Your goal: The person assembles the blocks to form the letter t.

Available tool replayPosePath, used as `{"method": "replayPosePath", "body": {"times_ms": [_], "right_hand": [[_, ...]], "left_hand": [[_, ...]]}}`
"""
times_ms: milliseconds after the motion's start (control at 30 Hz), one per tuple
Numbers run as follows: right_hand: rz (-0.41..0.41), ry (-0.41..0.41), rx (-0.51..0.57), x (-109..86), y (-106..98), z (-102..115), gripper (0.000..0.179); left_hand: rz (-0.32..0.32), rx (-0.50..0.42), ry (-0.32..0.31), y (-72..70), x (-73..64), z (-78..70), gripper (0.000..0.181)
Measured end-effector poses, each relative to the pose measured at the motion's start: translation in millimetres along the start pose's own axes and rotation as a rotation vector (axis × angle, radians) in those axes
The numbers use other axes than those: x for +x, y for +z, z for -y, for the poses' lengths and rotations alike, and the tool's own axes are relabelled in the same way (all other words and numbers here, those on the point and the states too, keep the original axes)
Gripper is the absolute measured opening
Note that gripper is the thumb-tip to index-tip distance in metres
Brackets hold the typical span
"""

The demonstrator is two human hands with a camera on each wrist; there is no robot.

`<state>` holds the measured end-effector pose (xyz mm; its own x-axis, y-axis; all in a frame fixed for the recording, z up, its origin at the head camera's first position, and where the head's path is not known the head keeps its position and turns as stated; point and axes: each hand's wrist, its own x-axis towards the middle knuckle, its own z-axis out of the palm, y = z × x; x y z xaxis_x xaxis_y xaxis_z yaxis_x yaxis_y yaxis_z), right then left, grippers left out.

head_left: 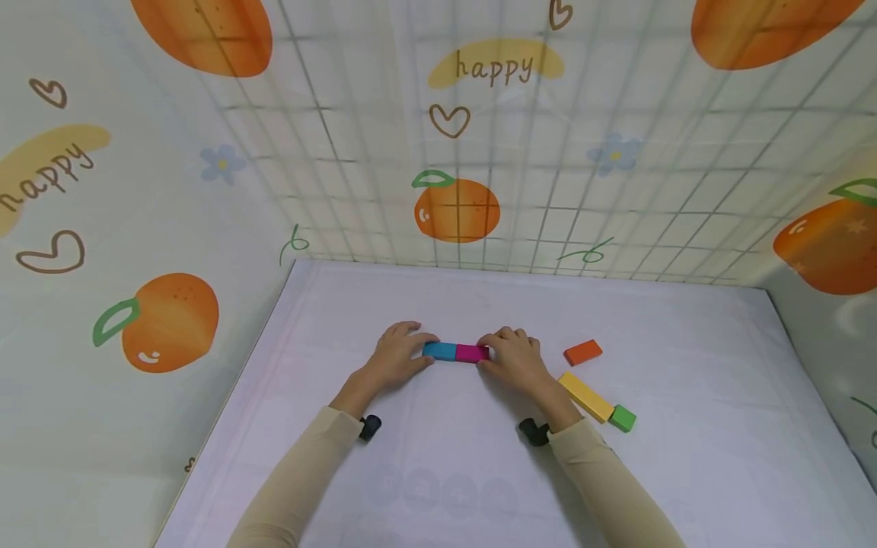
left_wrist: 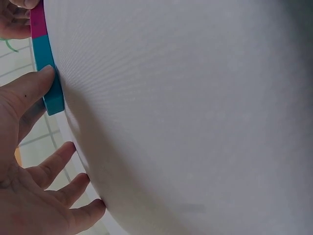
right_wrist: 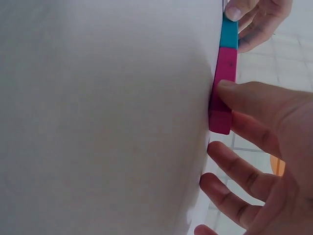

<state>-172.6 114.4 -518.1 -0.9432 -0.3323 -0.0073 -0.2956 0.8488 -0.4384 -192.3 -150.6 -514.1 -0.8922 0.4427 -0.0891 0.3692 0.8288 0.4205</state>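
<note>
Beige-sleeved arms (head_left: 299, 468) angle inward, left hand (head_left: 394, 355) pinching blue block (head_left: 441, 351), right hand (head_left: 517, 361) pinching magenta block (head_left: 470, 353).

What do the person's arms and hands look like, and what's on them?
The left sleeve and right sleeve are plain beige. A stubby black gadget pokes out by the left one, a second gadget by the right. The left hand and right hand wear no gloves.

free table (head_left: 329, 327) leftward, yellow block (head_left: 585, 397) rightward
</note>
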Motion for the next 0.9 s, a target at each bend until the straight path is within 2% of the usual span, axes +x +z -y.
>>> {"method": "replayPosePath", "body": {"times_ms": [300, 567, 900], "right_hand": [[-0.005, 0.0, -0.003, -0.5, -1, -3, 0.033], [0.001, 0.015, -0.003, -3.2, -4, 3, 0.04], [-0.16, 0.034, 0.038, -34.4, -30, 0, 0.042]], "left_hand": [[-0.005, -0.006, 0.016, 0.1, 1.9, -1.9, 0.039], [0.005, 0.005, -0.001, -0.3, -0.3, -1.3, 0.039], [0.007, -0.012, 0.008, 0.1, -1.0, -0.9, 0.039]]}}
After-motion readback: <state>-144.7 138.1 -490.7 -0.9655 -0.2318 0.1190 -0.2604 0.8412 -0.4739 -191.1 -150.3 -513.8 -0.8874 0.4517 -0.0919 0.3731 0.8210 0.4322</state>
